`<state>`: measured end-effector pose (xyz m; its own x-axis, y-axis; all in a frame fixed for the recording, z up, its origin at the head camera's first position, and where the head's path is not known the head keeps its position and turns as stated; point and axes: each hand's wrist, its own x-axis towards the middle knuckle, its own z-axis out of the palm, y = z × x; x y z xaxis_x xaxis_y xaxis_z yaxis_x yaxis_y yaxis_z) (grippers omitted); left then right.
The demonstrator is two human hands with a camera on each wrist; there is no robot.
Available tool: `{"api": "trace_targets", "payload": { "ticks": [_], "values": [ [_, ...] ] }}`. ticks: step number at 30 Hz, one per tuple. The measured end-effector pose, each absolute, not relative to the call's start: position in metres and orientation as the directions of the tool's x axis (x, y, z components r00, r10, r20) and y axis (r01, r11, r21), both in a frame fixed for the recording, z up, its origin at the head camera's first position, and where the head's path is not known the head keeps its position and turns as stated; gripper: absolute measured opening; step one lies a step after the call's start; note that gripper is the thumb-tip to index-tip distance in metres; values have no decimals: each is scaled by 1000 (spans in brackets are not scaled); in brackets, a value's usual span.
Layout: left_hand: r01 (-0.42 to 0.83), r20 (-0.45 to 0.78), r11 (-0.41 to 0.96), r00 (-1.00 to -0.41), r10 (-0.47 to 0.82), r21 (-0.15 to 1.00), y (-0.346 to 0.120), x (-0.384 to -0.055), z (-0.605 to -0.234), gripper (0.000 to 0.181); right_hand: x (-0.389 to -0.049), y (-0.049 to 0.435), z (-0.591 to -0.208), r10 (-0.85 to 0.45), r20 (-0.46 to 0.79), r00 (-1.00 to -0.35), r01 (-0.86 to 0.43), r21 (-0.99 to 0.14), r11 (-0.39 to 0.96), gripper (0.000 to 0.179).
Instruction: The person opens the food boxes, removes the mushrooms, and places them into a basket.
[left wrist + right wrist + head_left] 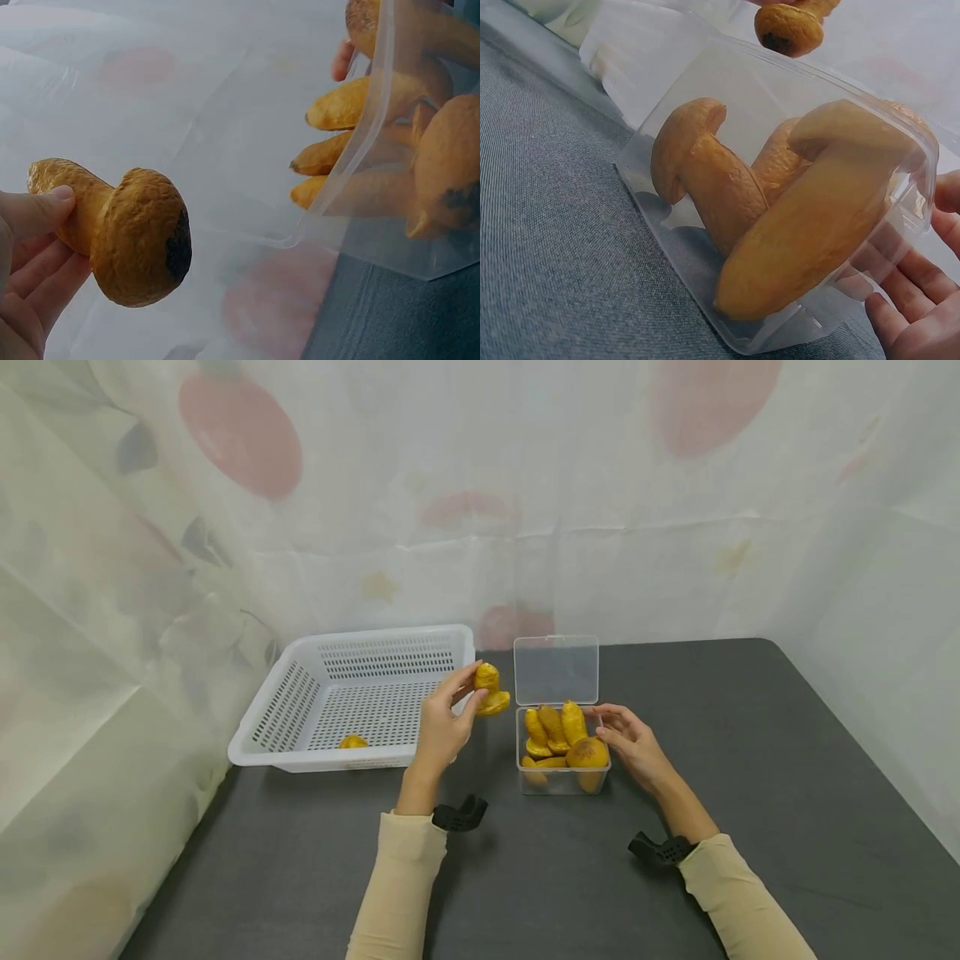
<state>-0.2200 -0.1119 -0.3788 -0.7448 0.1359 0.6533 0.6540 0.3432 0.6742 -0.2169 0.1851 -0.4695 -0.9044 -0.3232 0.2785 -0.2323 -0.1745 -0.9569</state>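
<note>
In the head view my left hand [444, 727] is raised between the basket and the box. Its thumb and fingers pinch a yellow mushroom [142, 236] by the stem, the dark-spotted cap pointing away from the palm. Several more yellow mushrooms [573, 722] fill a clear plastic box [557, 783], some with stems sticking up past the rim. The box's hinged lid [557, 670] stands raised at the back. Against the box's right side rests my right hand [632, 747], its fairly straight fingers touching the wall near the back corner.
A white perforated basket [258, 731] stands at the left, with one yellow piece [353, 742] visible inside near its front wall. Dark grey cloth covers the table [525, 877]. A patterned curtain [637, 552] hangs behind and along the left.
</note>
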Motion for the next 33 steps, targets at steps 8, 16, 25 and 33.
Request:
{"api": "trace_targets", "payload": {
  "ticks": [8,16,25,33],
  "values": [
    [643,663,323,-746,59,694,-125,-222,-377,43,-217,185,-469,-319,270,-909,-228,-960,-162,32],
    [623,666,355,-746,1,697,-134,-225,-377,41,-217,185,-469,-318,263,-911,-225,-963,-151,34],
    [592,659,377,-749,-67,712,-142,-232,-385,39,-217,185,-470,-309,252,-917,-214,-965,-150,33],
    [571,653,394,-751,-103,720,-147,-233,-386,38,-216,184,-468,-300,238,-924,-204,-969,-139,31]
  ]
}}
